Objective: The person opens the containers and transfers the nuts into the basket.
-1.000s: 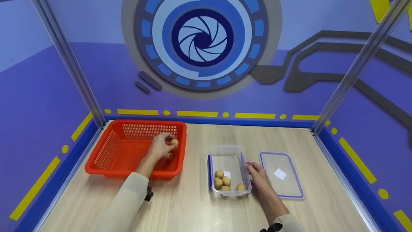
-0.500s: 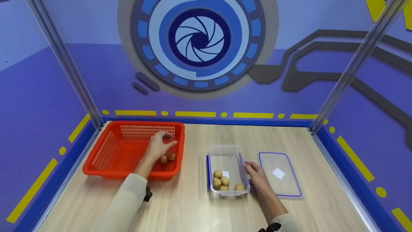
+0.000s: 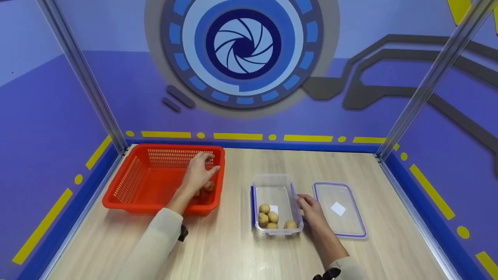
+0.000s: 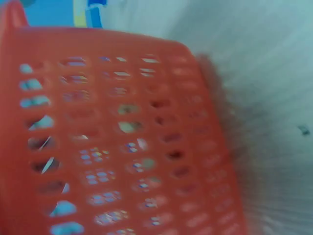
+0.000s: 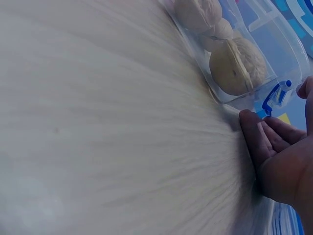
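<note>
In the head view, my left hand (image 3: 196, 173) is over the right side of a red plastic basket (image 3: 163, 208), thumb and fingers apart with nothing seen between them. Below it, partly covered by the hand, walnuts (image 3: 209, 186) lie on the basket floor. My right hand (image 3: 314, 214) rests against the right side of a clear plastic container (image 3: 286, 194). Its fingertips (image 5: 249, 117) are beside a blue-edged latch (image 5: 276, 98) in the right wrist view. Several walnuts (image 3: 263, 219) sit at the container's near end. The left wrist view shows only the basket's slotted wall (image 4: 117, 142), blurred.
A clear lid (image 3: 346, 198) with a blue seal and a white label lies flat right of the container. Bare wooden tabletop (image 3: 237, 182) shows between basket and container. Printed panels and metal posts (image 3: 420, 85) enclose the table at the back and sides.
A second ago my left hand held a walnut; half a second ago it let go and the walnut dropped into the basket. The hand has since shifted slightly up and right. My right hand stays put.
</note>
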`<state>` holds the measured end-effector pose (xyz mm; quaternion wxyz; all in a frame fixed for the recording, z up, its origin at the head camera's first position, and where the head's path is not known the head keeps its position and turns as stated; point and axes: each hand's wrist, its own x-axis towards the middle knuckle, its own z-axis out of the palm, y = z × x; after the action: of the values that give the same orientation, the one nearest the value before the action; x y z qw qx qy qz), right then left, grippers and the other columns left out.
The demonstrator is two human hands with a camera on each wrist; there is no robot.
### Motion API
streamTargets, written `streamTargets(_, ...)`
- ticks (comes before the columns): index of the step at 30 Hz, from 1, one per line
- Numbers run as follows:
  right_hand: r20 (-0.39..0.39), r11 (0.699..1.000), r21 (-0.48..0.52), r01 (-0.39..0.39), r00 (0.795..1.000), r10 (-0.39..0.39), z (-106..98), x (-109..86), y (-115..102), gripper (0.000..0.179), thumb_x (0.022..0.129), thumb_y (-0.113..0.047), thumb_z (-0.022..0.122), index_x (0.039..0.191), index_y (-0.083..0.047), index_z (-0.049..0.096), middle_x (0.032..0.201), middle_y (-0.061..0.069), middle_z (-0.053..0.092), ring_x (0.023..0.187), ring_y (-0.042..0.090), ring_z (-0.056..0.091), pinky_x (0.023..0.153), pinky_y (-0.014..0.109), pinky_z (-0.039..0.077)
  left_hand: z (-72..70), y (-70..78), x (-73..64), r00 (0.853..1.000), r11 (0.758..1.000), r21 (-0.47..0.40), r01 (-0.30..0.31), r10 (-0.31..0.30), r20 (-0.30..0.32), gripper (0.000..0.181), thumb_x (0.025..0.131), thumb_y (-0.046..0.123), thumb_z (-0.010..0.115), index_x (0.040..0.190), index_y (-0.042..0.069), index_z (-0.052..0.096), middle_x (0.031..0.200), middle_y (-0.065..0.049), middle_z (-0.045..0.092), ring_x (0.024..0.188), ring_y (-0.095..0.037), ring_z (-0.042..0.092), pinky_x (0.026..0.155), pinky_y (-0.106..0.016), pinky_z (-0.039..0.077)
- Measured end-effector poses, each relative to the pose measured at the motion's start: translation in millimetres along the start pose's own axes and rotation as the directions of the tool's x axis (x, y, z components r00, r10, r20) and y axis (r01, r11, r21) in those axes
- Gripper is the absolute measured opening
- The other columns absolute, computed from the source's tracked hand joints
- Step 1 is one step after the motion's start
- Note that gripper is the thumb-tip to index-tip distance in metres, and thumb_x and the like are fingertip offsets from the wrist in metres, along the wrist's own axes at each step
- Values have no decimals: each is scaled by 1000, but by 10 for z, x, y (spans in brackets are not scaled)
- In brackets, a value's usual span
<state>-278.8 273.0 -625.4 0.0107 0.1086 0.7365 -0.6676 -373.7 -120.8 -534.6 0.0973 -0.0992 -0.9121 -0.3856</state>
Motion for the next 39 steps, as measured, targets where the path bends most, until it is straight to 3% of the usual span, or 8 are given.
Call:
streamTargets(5,-6,1000,-3,6,1000,-6,10,0,1,41,106,-29,62,132,2,66,134,20,64,121,35,59,92,44,58,49,258,-54,997,996,16,-83,83,3,44,96,23,81,134,5,68,130,-10,63,122,-31,61,109,-46,51)
streamTargets(11,-7,1000,7,10,1000,-10,43,-10,-9,41,105,-30,64,132,2,67,132,21,65,119,34,62,88,43,61,194,509,-135,982,982,-18,-189,189,-2,40,93,19,84,128,3,71,126,-11,67,119,-28,65,107,-43,53)
streamTargets(16,3,1000,1,-14,1000,14,33,-25,-12,41,106,-30,63,134,0,66,136,18,64,121,33,59,94,45,58,332,669,-203,967,967,-21,-252,253,35,43,92,18,85,128,0,70,127,-13,68,120,-31,65,107,-45,52)
streamTargets(22,23,1000,2,-26,999,26,4,-11,-8,42,106,-31,62,135,0,65,136,18,63,123,33,58,95,45,58,509,796,-303,963,968,8,-251,249,106,46,93,24,84,132,4,69,131,-11,68,124,-29,64,109,-43,51)
streamTargets(26,54,999,15,-48,997,47,-26,3,-16,44,106,-31,63,136,0,63,139,19,62,128,36,58,97,48,57,627,871,-389,954,971,11,-238,232,190,49,95,29,82,137,7,67,136,-7,65,125,-25,63,109,-41,51)
streamTargets(33,142,993,27,-116,984,111,-108,29,-104,47,106,-31,63,142,-1,59,148,19,56,138,38,52,110,57,48,773,1013,-460,901,953,33,-300,272,339,52,95,29,83,140,10,67,138,-4,65,128,-22,62,110,-39,50)
streamTargets(39,186,993,25,-118,976,111,-145,33,-165,56,105,-28,64,149,4,51,150,25,55,141,42,51,110,60,47,871,1077,-400,816,908,33,-418,359,453,47,92,23,85,135,10,70,132,-2,69,122,-18,64,107,-35,52)
